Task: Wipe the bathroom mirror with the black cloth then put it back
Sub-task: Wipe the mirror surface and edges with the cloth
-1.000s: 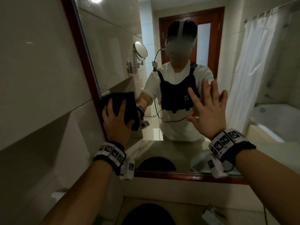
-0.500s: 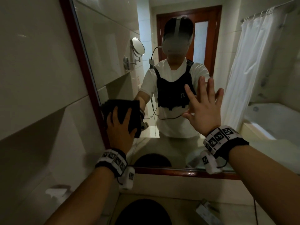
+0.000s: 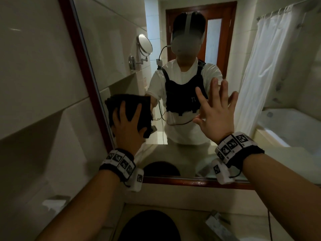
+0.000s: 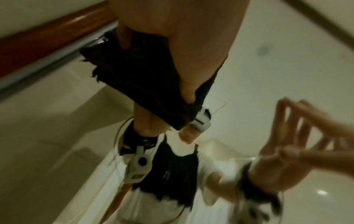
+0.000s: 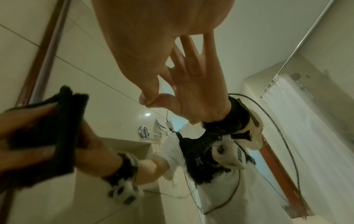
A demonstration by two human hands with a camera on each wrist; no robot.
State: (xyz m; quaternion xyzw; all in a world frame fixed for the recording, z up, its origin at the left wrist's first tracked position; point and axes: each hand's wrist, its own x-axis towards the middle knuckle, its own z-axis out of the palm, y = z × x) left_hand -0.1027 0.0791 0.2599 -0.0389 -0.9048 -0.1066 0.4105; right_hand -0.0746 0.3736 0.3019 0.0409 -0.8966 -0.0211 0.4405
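Both hands are raised to the bathroom mirror (image 3: 173, 153). The left hand (image 3: 127, 126) is spread flat over the folded black cloth (image 3: 128, 106), fingers straight, pressing it against the glass; in the left wrist view the thumb tip (image 4: 188, 97) is seen lying on the cloth's edge rather than curled round it. The right hand (image 3: 217, 117) is open wide, fingers splayed, holding nothing, with its fingertips (image 5: 148, 100) meeting their own reflection on the glass in the right wrist view. The cloth is located at the mirror's lower left, just beside the dark red wooden frame (image 3: 97, 94), well above the surface (image 3: 191, 221) and the black basin (image 3: 147, 226) below. The cloth is folded into a thick rectangular pad lying flat on the glass; its long axis appears to run roughly across the mirror, slightly tilted, with one short edge towards the frame and the other towards the mirror's middle, though the covering hand hides much of its outline. Wiping is judged to be under way, with the return of the cloth not yet done. Two risks are foreseen: since the cloth is held only by flat pressure, a lapse in that pressure could let it slide or drop towards the basin; and the bare right fingertips on the glass could leave fresh smears.
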